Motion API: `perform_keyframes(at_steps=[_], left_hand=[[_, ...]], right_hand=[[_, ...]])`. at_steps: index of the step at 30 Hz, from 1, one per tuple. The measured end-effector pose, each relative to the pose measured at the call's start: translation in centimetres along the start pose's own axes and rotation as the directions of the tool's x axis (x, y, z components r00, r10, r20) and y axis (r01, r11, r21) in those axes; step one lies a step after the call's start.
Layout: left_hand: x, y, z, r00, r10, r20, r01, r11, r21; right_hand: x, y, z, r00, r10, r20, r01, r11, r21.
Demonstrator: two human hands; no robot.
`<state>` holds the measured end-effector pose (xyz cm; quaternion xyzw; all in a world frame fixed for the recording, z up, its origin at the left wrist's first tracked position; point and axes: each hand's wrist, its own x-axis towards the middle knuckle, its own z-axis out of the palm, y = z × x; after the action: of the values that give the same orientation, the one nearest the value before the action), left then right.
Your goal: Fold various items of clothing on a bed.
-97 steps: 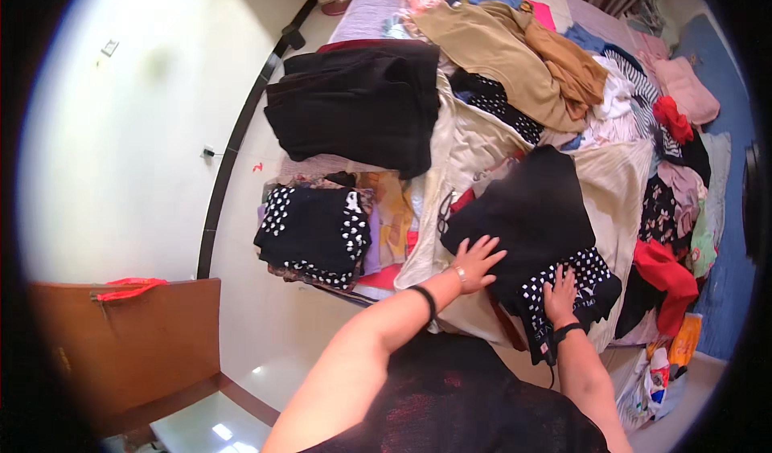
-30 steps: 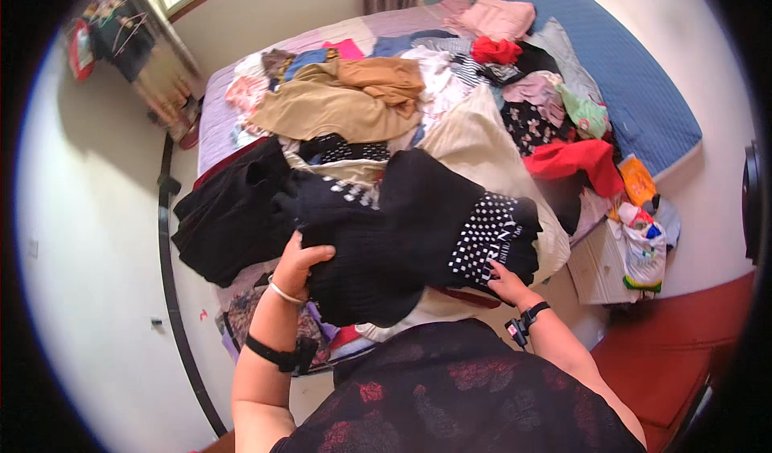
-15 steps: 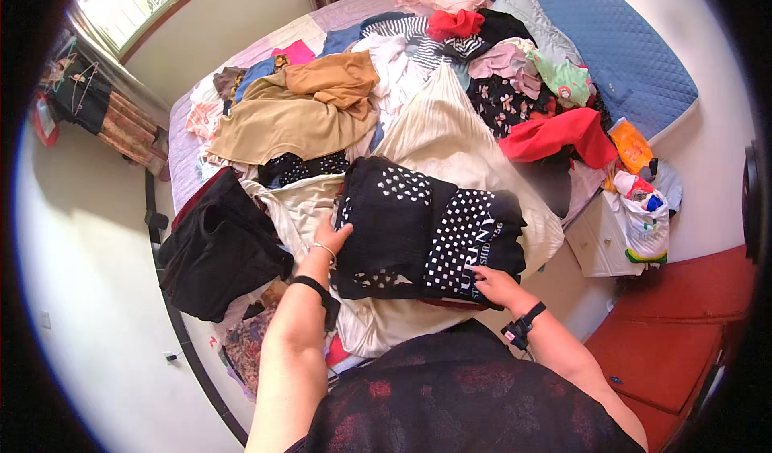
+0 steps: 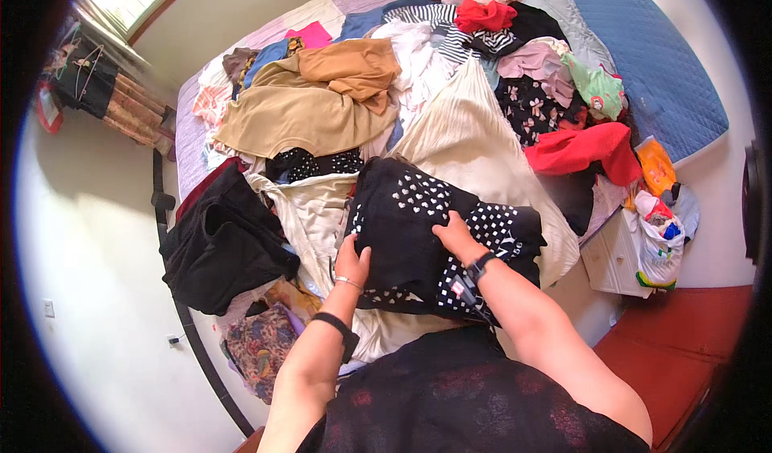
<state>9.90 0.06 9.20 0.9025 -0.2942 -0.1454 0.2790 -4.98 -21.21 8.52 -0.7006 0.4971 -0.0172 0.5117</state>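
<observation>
A black garment with white heart shapes, white squares and pale lettering [image 4: 402, 248] lies folded flat on a cream cloth [image 4: 458, 123]. Along its left edge rests my left hand [image 4: 352, 264], its thumb apart from the fingers. My right hand [image 4: 460, 240] lies on top near the middle, beside the white-square panel, with thumb and fingers spread. A dark strap with a small device circles my right wrist. Left of the folded garment sits a heap of black clothing [image 4: 225, 244]. Just beyond it is a black polka-dot piece [image 4: 314, 165], partly covered by a tan garment [image 4: 297, 119].
Clothes are piled across the bed, among them a red garment [image 4: 579, 151] and a black floral one [image 4: 531, 107]. A blue quilted mattress [image 4: 667, 75] leans at the right. A white cabinet [image 4: 607, 256], a stuffed plastic bag [image 4: 661, 252] and a red surface [image 4: 667, 348] lie at right.
My right hand has moved left and away from me, from the lettered right part onto the garment's middle. My left hand stays at the left edge. The whole view has shifted slightly.
</observation>
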Motion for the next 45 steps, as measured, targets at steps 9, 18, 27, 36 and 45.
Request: perform_keyframes(at_steps=[9, 18, 27, 36, 45], left_hand=[[-2.9, 2.2, -0.6, 0.958, 0.283, 0.047, -0.287, 0.946, 0.153], [-4.8, 2.0, 2.9, 0.854, 0.219, 0.472, -0.403, 0.852, 0.334], [-3.9, -1.4, 4.3, 0.850, 0.295, 0.436, -0.425, 0.873, 0.238], [-10.1, -5.7, -1.0, 0.941, 0.321, 0.109, -0.329, 0.942, 0.064], [-25.2, -21.0, -8.3, 0.799, -0.588, -0.125, 0.580, 0.700, 0.416]], right_hand=[[-4.4, -1.4, -1.2, 0.921, -0.369, -0.129, 0.301, 0.880, -0.367], [0.5, -2.5, 4.2, 0.858, -0.441, 0.263, 0.471, 0.470, -0.746], [2.4, -2.7, 7.3, 0.887, -0.348, 0.304, 0.435, 0.404, -0.805], [-1.5, -3.1, 7.1, 0.932, -0.274, 0.238, 0.338, 0.416, -0.844], [-10.5, 1.7, 5.4, 0.770, -0.457, 0.444, 0.609, 0.321, -0.725]])
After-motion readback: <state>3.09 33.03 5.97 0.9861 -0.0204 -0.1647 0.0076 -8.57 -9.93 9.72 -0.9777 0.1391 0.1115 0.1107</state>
